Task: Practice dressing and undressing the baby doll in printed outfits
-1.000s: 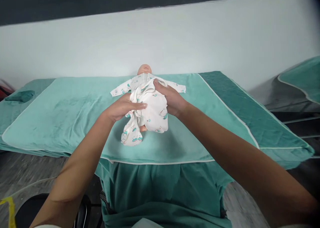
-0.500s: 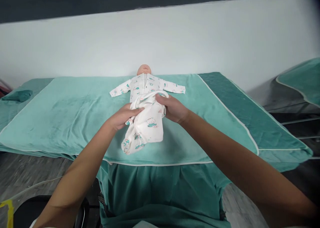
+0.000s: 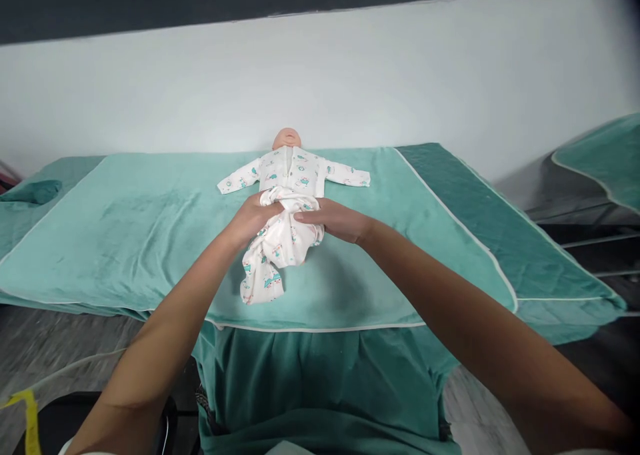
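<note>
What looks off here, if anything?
The printed garment is bunched and twisted between the left hand and right hand, unlike the spread-out top on the doll. The green cover is creased at picture left. No spill or damage shows.

1 head-worn camera looks forward and down from just beside a green-covered bed [image 3: 125,235], facing a white wall [image 3: 320,82].

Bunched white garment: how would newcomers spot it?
On the green cover lies a doll in a printed white top. Nearer the camera, the left hand and right hand hold the bunched garment; its gathered folds differ from the outspread top.
</note>
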Demonstrator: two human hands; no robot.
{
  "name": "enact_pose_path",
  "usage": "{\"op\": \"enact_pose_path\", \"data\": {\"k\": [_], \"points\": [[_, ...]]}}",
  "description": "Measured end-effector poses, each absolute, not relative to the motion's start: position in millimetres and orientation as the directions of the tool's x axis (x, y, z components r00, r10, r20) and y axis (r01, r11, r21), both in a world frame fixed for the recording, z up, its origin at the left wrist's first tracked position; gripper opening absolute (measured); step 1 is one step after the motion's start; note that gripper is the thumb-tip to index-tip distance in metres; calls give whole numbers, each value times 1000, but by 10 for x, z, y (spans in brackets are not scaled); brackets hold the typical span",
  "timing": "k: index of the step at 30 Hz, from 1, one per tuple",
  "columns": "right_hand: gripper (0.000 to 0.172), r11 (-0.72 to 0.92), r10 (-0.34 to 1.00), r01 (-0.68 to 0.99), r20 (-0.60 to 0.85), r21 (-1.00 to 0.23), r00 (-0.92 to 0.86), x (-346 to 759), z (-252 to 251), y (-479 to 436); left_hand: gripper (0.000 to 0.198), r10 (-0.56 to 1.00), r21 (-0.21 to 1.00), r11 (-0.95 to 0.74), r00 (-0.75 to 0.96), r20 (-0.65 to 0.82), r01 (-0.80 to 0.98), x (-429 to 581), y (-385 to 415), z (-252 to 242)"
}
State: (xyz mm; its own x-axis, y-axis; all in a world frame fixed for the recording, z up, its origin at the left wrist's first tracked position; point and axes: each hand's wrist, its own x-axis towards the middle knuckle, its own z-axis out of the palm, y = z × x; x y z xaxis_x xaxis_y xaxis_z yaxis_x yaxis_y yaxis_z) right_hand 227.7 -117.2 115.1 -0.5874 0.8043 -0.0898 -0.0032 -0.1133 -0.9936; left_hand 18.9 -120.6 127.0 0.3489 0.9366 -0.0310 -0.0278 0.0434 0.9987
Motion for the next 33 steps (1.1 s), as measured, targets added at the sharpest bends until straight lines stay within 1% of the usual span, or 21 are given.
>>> {"op": "enact_pose_path", "data": {"k": [2,4,7,9,11,13,16,18,20,23,25,28,33], "points": [[45,-120,835,23,-114,-992,-538,2287,1123,-1185,43,931,999,38,362,-41,18,181,-1185,1221],[43,-146,891,-15,-125,-989,-436,2280,1074,-1224,43,913,994,59,397,-91,93,150,-1162,1158],[42,-157,948,-108,-119,-982,-295,2263,998,-1290,45,830,970,103,518,-206,221,99,-1139,1101],[42,-140,962,-132,-104,-981,-251,2258,956,-1316,47,758,957,114,600,-257,266,87,-1134,1103],[41,-128,971,-149,-93,-981,-222,2256,907,-1328,47,737,958,106,625,-256,267,102,-1135,1116],[43,-148,973,-158,-115,-976,-202,2248,835,-1342,45,775,962,66,594,-216,263,139,-1138,1113],[47,-230,962,-158,-200,-960,-186,2223,677,-1408,40,844,931,-67,518,-139,359,199,-1146,1063],[47,-276,951,-132,-251,-952,-179,2201,565,-1484,38,842,867,-171,526,-119,469,224,-1156,1025],[45,-271,953,-61,-259,-961,-154,2183,473,-1567,37,810,784,-254,567,-147,566,239,-1170,1006],[40,-177,975,83,-186,-981,-123,2168,386,-1665,37,753,658,-363,624,-211,660,264,-1194,1012],[39,-133,983,147,-150,-980,-107,2164,350,-1705,38,722,603,-417,651,-235,680,291,-1206,1025],[38,-144,986,198,-157,-970,-55,2163,301,-1739,39,709,598,-419,658,-256,684,332,-1217,1037],[39,-144,987,228,-155,-963,-31,2187,199,-1771,37,730,677,-337,636,-251,654,346,-1240,1029]]}}
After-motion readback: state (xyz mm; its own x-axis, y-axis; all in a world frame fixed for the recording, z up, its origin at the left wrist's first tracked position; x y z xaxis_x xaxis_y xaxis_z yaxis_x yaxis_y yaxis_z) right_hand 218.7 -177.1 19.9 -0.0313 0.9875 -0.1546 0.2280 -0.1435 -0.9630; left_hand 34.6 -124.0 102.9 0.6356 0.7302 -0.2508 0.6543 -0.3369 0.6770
